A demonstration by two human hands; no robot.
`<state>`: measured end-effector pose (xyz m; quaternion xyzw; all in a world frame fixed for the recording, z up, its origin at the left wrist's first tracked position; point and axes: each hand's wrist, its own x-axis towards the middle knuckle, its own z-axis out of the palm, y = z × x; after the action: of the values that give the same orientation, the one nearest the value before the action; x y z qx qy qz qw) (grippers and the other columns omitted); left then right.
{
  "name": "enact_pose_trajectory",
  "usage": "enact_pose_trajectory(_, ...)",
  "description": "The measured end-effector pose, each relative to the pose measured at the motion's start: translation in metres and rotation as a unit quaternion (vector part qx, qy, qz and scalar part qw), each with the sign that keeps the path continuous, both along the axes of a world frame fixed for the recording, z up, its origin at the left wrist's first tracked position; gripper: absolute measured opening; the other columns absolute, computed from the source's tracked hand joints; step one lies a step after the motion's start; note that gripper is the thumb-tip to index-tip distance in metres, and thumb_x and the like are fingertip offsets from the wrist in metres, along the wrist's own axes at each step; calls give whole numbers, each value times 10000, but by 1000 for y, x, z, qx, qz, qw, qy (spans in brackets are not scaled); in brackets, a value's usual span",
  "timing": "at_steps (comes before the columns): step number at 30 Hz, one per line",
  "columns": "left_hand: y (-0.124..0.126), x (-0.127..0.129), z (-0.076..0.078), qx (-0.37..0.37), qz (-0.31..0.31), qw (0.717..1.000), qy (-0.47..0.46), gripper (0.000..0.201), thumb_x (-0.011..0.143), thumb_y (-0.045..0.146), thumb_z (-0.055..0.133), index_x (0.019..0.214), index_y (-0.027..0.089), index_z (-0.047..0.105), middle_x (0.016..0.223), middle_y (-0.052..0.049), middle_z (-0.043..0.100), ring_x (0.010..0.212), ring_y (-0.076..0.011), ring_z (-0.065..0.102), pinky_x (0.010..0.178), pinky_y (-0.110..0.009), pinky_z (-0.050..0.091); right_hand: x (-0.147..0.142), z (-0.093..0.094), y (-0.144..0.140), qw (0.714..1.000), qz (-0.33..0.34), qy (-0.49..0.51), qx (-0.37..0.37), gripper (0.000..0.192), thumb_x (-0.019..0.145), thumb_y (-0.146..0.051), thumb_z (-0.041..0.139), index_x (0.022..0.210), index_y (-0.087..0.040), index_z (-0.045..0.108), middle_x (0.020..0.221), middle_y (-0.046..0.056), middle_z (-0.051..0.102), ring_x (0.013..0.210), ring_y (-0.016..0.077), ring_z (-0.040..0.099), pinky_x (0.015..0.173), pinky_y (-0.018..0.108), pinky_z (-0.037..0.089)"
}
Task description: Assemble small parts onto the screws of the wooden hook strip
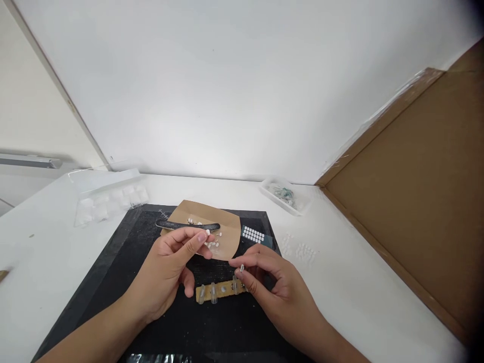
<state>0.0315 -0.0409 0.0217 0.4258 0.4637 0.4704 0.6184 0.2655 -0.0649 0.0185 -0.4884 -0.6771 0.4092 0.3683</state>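
Note:
My left hand (172,267) is closed in a pinch on a small white piece (207,232) between thumb and index finger, held above the brown paper (227,227). To its right, my right hand (270,280) pinches a small silvery-white piece (242,268). Just below the hands lies a tan strip (223,290) with clear nail tips (214,293) standing on it. Its right end is hidden by my right hand. On the paper rest a black nail file (189,225) and several small white bits (212,244).
A sheet of white dots (253,234) lies on the black mat (162,333). Behind are a clear compartment box (111,199) on the left and a white tray (282,195) on the right. Loose white dots (305,252) lie on the table. A brown cardboard panel (416,176) stands at right.

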Motion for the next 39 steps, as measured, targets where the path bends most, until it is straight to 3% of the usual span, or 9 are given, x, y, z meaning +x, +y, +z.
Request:
enact_pose_trajectory(3,4,-5,-3,111,36,983,145,359,957,525,729,1066,185,769,906,-65,729,654,-153,683,338,-174,501,0,0,1,1000,-3,-3,-1,179,999,-392,709,1092,-298,830,950,41,697,744,171,619,668,305,491)
enact_pose_trajectory(7,13,-15,-5,391,85,838,371,159,1025,308,658,1033,199,774,1023,-66,744,866,-166,717,581,-199,585,0,1,2,1000,-6,-10,-3,177,997,-396,713,1079,-291,829,936,38,708,730,166,612,653,299,476)
enact_pose_trajectory(9,19,-21,-6,439,103,788,419,130,1039,231,633,1025,192,756,971,-49,724,835,-141,687,691,-217,583,1,1,2,1000,-4,-12,-2,175,994,-399,715,1061,-284,829,919,38,710,726,168,612,649,299,472)
enact_pose_trajectory(11,25,-26,-8,441,103,768,452,123,1043,215,628,1028,194,748,960,-40,707,813,-131,664,737,-229,562,1,1,2,1000,-3,-14,-1,173,991,-399,717,1042,-277,828,910,38,712,727,171,616,651,299,471)
enact_pose_trajectory(15,33,-33,-14,430,91,751,493,117,1041,229,628,974,202,721,983,-31,701,790,-129,657,721,-240,522,0,1,3,1000,-3,-13,2,184,988,-410,717,1046,-273,826,898,38,714,717,173,611,649,299,479)
enact_pose_trajectory(20,33,-34,-15,403,86,781,470,139,1029,277,648,919,206,697,889,-6,703,666,-109,630,614,-217,506,1,0,4,1000,3,-19,10,182,994,-403,709,1054,-274,823,894,34,718,710,168,606,657,297,489)
enact_pose_trajectory(23,29,-32,-11,411,74,794,442,80,1011,269,666,1058,215,702,916,-12,725,696,-121,652,598,-217,517,2,-2,4,999,-2,-32,8,171,994,-393,712,1074,-278,810,888,21,727,712,163,609,667,294,491)
enact_pose_trajectory(30,18,-23,1,508,-197,718,433,234,929,400,773,978,187,689,878,-50,699,853,-212,636,772,-349,520,3,-4,5,997,-1,-73,-12,74,943,-325,772,971,-258,784,863,2,748,770,179,661,734,313,510)
enact_pose_trajectory(39,8,-14,-8,504,-238,692,458,519,761,635,868,991,199,704,888,-35,704,931,-269,609,867,-422,409,-5,-14,3,993,34,-104,41,139,841,-173,878,914,-266,802,1055,29,679,1033,234,643,955,404,507)
